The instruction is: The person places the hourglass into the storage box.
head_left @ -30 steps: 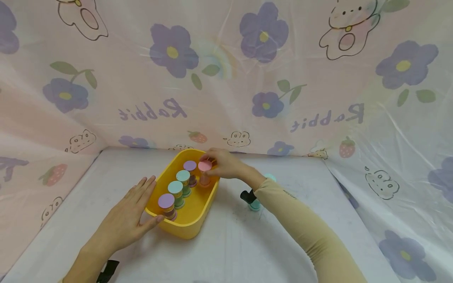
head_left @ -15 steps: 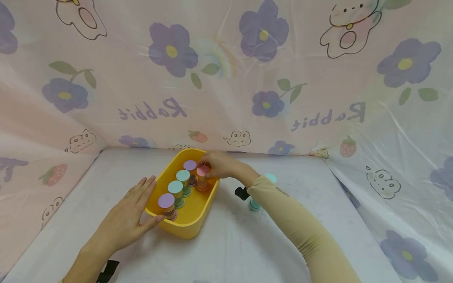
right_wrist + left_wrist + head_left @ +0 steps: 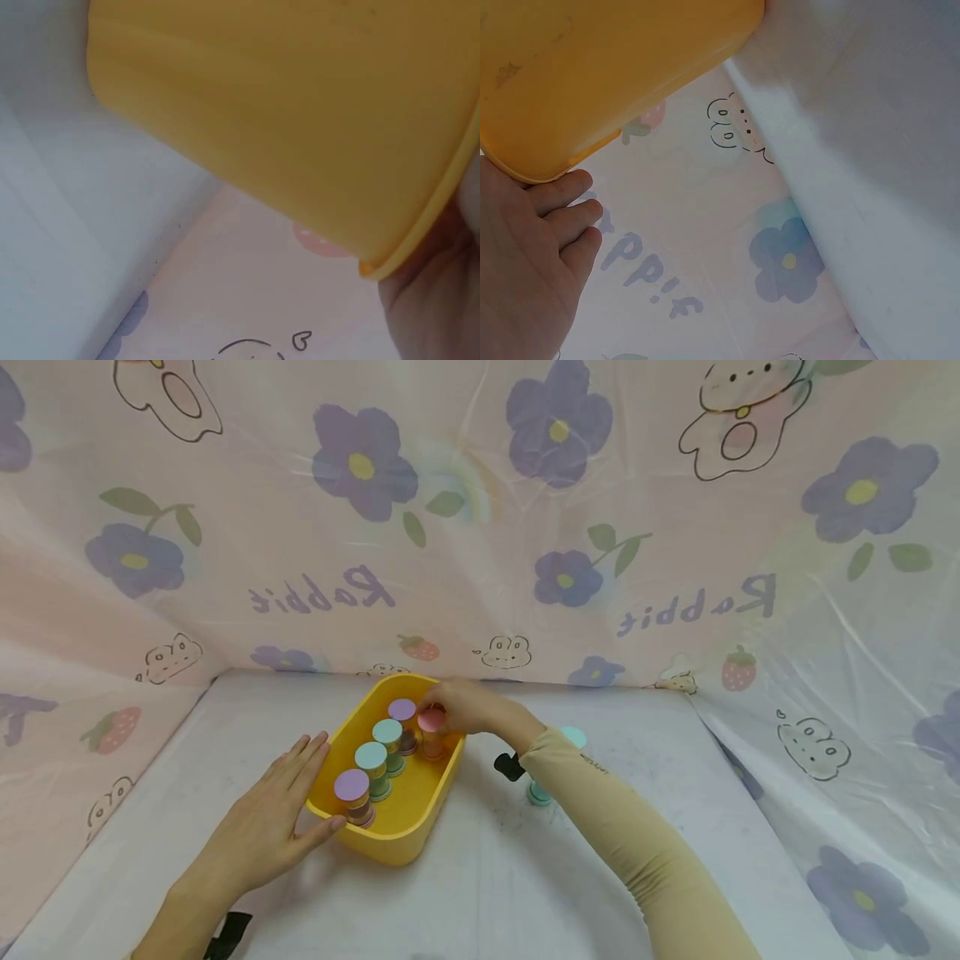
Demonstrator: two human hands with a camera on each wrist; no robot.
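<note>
"While the left hand (image 3: pixel 258 827) braces the bin (image 3: pixel 408 797) around its eight o'clock, what is the right hand (image 3: pixel 467 706) busy with?"

"Its fingers look curled round the top of the pink timer (image 3: pixel 431 724), which is upright inside the bin at about two o'clock. The step is probably setting that timer down, though lifting it out cannot be ruled out."

"And the left fingers?"

"Straight and close together along the outer rim, the thumb spread to the seven o'clock corner. They clasp nothing; the hand seems to be steadying the bin."

"Is there room for the pink one?"

"Some. Four more timers stand in a row from eight o'clock to twelve: a near purple timer (image 3: pixel 352 786), two mint timers (image 3: pixel 371 757), then a far purple timer (image 3: pixel 402 710) just beside the pink. So the next move calls for keeping it plumb and loosening the fingers without brushing that neighbour."

"And after that?"

"Perhaps a reach toward three o'clock from the bin, where a mint lid (image 3: pixel 573 737) and a mint base (image 3: pixel 538 793) show past the sleeve (image 3: pixel 615 810). Whether those are one timer or two cannot be told."
</note>
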